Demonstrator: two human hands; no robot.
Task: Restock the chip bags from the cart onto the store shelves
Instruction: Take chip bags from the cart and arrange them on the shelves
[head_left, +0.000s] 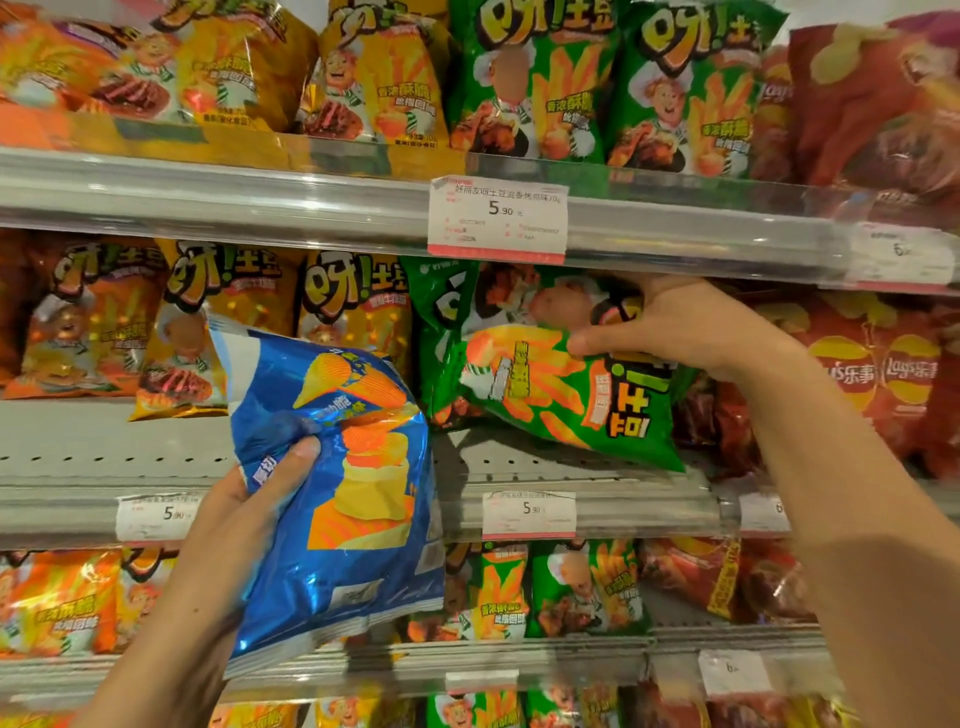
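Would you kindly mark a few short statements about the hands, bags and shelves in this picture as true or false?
1. The left hand grips a blue chip bag. True.
2. The right hand is empty. False: it holds a green chip bag at the middle shelf.
3. The green bag stands upright. False: it is turned sideways.
4. The price tag above the right hand reads 5.90. True.
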